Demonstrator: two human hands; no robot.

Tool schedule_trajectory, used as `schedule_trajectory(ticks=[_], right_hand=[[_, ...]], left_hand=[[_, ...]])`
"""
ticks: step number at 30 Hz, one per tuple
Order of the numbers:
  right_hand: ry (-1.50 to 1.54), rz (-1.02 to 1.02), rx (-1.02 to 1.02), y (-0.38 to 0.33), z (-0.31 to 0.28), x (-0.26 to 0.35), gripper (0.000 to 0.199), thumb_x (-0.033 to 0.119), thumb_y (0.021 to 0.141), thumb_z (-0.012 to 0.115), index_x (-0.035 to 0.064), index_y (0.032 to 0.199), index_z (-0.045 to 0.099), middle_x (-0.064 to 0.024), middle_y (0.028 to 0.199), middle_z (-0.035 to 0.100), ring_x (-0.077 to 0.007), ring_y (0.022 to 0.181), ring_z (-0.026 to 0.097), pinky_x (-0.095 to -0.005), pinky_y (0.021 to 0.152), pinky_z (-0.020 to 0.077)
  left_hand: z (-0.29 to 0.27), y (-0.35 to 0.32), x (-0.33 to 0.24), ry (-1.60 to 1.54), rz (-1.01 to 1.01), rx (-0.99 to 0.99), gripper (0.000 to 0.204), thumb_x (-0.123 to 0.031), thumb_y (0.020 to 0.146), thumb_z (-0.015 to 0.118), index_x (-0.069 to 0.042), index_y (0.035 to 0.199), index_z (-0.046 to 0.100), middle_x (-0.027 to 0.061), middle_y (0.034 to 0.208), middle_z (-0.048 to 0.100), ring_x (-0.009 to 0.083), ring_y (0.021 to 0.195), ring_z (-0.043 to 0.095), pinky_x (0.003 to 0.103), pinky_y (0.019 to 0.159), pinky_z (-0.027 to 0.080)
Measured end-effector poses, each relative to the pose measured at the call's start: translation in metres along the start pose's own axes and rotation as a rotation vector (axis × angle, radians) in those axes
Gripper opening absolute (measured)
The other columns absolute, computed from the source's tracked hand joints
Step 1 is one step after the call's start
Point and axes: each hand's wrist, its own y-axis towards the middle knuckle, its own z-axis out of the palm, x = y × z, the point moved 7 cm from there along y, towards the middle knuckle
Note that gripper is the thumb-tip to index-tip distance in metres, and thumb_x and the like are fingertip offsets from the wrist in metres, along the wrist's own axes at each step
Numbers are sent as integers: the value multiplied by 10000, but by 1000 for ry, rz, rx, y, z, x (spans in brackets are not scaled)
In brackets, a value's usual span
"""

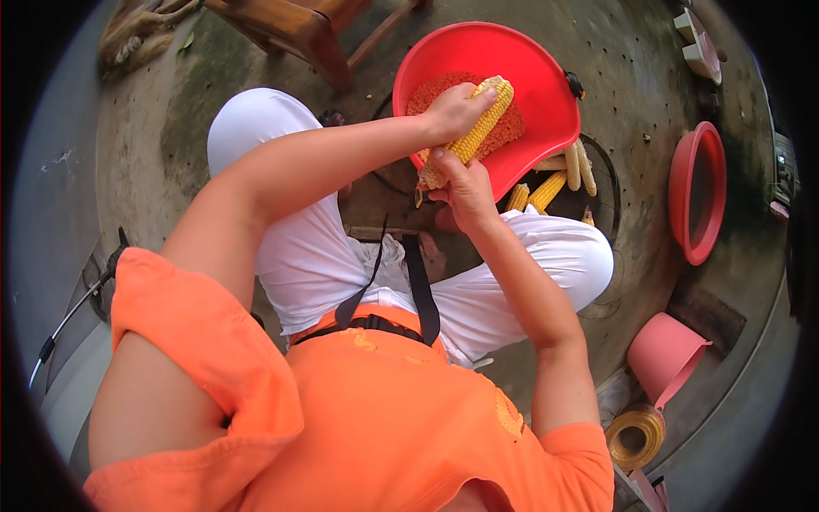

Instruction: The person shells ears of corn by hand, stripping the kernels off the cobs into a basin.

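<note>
Both hands are grasping one yellow ear of corn (488, 125), held slantwise over the near left part of a red scoop-shaped basin (529, 64). The left hand (459, 113) is wrapped around the ear's upper portion, its thumb lying along the rows, above the basin's hollow. The right hand (467, 189) grips the lower portion near the basin's close rim, thumb pressed against the ear, whose paler, rough end pokes out past that rim. Whether the ear touches the basin cannot be told. Loose orange kernels (512, 126) are heaped inside the basin, beneath the hands, and a small black object (575, 84) sits at the basin's right edge. On the ground just beside the basin's near right side lie pale cobs (586, 168) and yellow ears (546, 191). A wooden stool (311, 34) stands to the left of the basin, on its far side. Well to the right of the basin is a round red tub (719, 175); nearer the person than the basin, also to the right, are a pink bucket (657, 352) and an amber-coloured roll (653, 433).
</note>
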Motion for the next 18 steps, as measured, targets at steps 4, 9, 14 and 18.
schedule_trajectory(ticks=[4,9,14,18], right_hand=[[-3,-27,-39,0,-4,-2,364,337,757,620,47,964,545,-45,766,601,-149,613,601,-239,472,449],[-31,22,-23,-3,-7,-9,418,346,761,612,42,1028,508,-62,835,593,-163,686,616,-222,524,463],[10,14,6,-3,-6,-4,430,295,771,604,20,1080,484,-84,940,575,-176,805,604,-280,630,496],[97,-129,42,2,-8,7,433,226,785,592,5,1131,454,-89,1025,539,-188,885,574,-340,698,506]], left_hand=[[3,-3,-6,111,41,-12,528,-450,863,409,60,883,544,214,805,590,304,764,583,390,695,432],[4,-12,-17,316,65,-4,429,-369,897,412,34,923,554,134,795,593,209,725,564,348,671,434],[9,-14,-24,252,193,44,508,-409,887,363,54,842,569,245,792,585,353,784,580,417,711,421],[10,-12,-22,172,130,125,448,-364,912,373,37,900,573,143,803,594,227,759,563,345,703,426]])
